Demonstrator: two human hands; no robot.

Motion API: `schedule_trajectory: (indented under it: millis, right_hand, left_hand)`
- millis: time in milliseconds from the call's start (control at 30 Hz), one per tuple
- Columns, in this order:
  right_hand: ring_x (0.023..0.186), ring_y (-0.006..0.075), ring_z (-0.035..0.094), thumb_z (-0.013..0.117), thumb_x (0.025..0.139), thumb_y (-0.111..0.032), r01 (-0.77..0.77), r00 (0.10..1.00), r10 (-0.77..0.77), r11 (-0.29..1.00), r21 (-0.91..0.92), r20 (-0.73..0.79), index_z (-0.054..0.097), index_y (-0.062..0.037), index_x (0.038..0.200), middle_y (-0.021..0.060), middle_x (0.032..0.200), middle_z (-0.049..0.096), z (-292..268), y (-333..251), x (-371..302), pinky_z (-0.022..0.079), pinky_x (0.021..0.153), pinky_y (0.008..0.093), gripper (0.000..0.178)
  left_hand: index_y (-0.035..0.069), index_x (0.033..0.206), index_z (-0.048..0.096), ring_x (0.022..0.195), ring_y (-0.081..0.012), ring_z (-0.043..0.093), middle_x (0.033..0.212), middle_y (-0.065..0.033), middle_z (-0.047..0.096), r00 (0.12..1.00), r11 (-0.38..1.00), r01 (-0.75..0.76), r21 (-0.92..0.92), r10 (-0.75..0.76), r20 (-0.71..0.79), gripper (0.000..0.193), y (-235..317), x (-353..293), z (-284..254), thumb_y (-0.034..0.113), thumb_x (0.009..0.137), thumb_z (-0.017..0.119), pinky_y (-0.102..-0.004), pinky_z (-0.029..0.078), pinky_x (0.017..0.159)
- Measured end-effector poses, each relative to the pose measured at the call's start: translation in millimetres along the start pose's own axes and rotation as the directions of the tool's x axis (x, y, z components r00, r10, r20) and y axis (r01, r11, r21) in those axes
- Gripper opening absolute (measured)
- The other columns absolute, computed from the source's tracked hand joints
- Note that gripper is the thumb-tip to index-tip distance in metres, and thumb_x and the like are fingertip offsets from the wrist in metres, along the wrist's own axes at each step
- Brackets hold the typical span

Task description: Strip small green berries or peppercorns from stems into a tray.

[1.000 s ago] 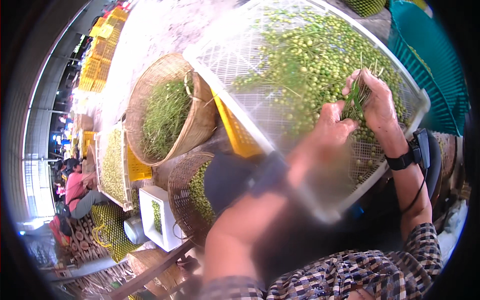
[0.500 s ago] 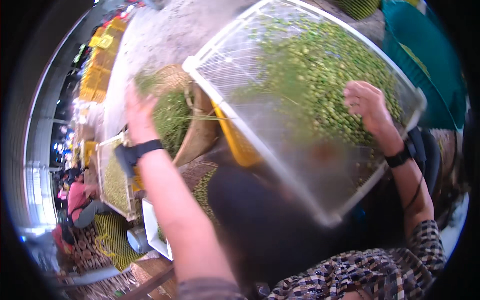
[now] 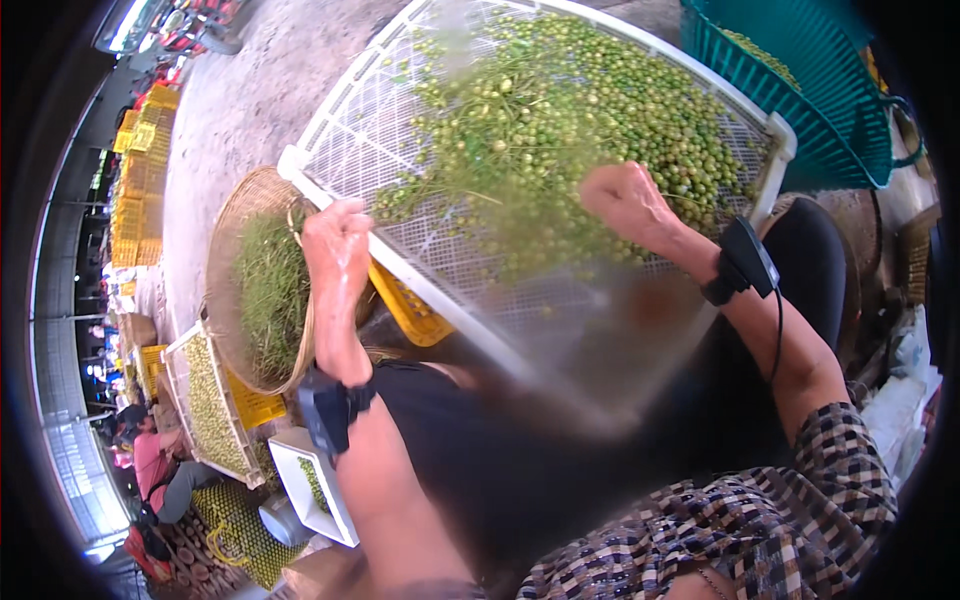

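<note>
A white-framed mesh tray (image 3: pixel 405 135) lies tilted in front of me, bearing many small round green fruits (image 3: pixel 690 150) with thin green stems among them. My left hand (image 3: pixel 338 245) is closed beside the tray's left rim; whether it touches the rim or pinches anything, I cannot tell. Over the fruits, my right hand (image 3: pixel 632 208) is closed with fingers curled inward. What is inside its fingers, if anything, is hidden. Left of the tray stands a round woven basket (image 3: pixel 228 215) with a heap of thin green stems (image 3: pixel 270 290).
A teal plastic basket (image 3: pixel 840 120) stands at the far right. Beneath the tray shows a yellow crate (image 3: pixel 410 308). Lower left are a white box (image 3: pixel 290 465) and another fruit-covered tray (image 3: pixel 240 440), with a person (image 3: pixel 155 455) seated beyond. Yellow crates (image 3: pixel 140 190) are stacked farther back.
My left hand came from over the woven basket, fingers spread and stems near it, to the tray's rim and closed. My right hand shifted left over the fruits. The whole view shifted too.
</note>
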State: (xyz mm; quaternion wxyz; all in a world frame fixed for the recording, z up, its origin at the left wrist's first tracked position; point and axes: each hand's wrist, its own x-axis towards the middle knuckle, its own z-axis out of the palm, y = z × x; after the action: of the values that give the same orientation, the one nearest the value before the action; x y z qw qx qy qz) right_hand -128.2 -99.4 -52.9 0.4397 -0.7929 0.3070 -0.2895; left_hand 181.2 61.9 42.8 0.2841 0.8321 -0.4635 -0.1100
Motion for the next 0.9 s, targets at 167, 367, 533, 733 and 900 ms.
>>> schedule_trajectory:
  millis: [167, 367, 533, 733, 900]
  right_hand:
    - [0.057, 0.0270, 0.050, 0.054, 0.074, -0.004, 0.003, 1.000, -0.002, 0.983, -0.183, 0.003, 0.054, 0.0014, 0.070, 0.0149, 0.064, 0.052, 3.4, -10.1, -15.8, 0.042, 0.055, 0.0394, 0.007]
    - [0.082, 0.0318, 0.057, 0.053, 0.066, 0.001, 0.408, 0.904, -0.342, 0.868, -0.284, 0.256, 0.056, -0.0047, 0.099, 0.0107, 0.089, 0.055, 45.0, -29.0, -4.1, 0.047, 0.062, 0.0428, 0.033]
    - [0.074, 0.0313, 0.054, 0.055, 0.063, 0.000, 0.434, 0.878, -0.294, 0.822, -0.369, 0.378, 0.054, -0.0055, 0.086, 0.0108, 0.079, 0.048, 38.5, -2.3, -8.7, 0.044, 0.056, 0.0436, 0.024]
    - [0.069, 0.0294, 0.058, 0.058, 0.063, -0.004, 0.326, 0.941, -0.249, 0.847, -0.421, 0.228, 0.053, -0.0081, 0.073, 0.0087, 0.075, 0.054, 18.2, 1.9, 4.3, 0.045, 0.051, 0.0405, 0.013]
    - [0.071, 0.0326, 0.059, 0.065, 0.075, -0.022, 0.210, 0.975, -0.221, 0.898, -0.386, 0.017, 0.064, -0.0071, 0.077, 0.0126, 0.068, 0.058, -10.4, -25.5, 18.6, 0.047, 0.060, 0.0429, 0.015]
  left_hand:
    - [0.004, 0.091, 0.068, 0.075, -0.0327, 0.066, 0.081, -0.0188, 0.067, 0.986, 0.866, 0.050, 0.497, 0.038, -0.165, 0.023, -75.0, 22.3, -16.4, 0.008, 0.070, 0.059, -0.0413, 0.050, 0.068]
    - [-0.003, 0.108, 0.062, 0.078, -0.0289, 0.066, 0.089, -0.0123, 0.070, 0.991, 0.958, -0.131, 0.255, 0.133, 0.009, 0.043, -139.0, 18.5, 8.8, 0.011, 0.068, 0.066, -0.0376, 0.050, 0.074]
    - [0.001, 0.092, 0.067, 0.061, -0.0181, 0.063, 0.073, -0.0093, 0.067, 0.987, 0.992, -0.034, 0.119, 0.015, 0.158, 0.017, -132.5, 25.4, 18.9, 0.010, 0.079, 0.060, -0.0313, 0.050, 0.060]
    - [0.001, 0.083, 0.067, 0.058, -0.0103, 0.053, 0.064, -0.0004, 0.057, 0.987, 0.994, -0.018, 0.104, 0.034, -0.157, 0.014, -134.8, 13.1, -95.1, 0.009, 0.086, 0.055, -0.0246, 0.042, 0.051]
    - [0.002, 0.093, 0.067, 0.051, -0.0039, 0.040, 0.064, 0.0011, 0.056, 0.947, 0.960, 0.218, -0.174, -0.251, -0.200, 0.016, -101.0, -2.6, -135.2, 0.012, 0.086, 0.058, -0.0207, 0.028, 0.045]
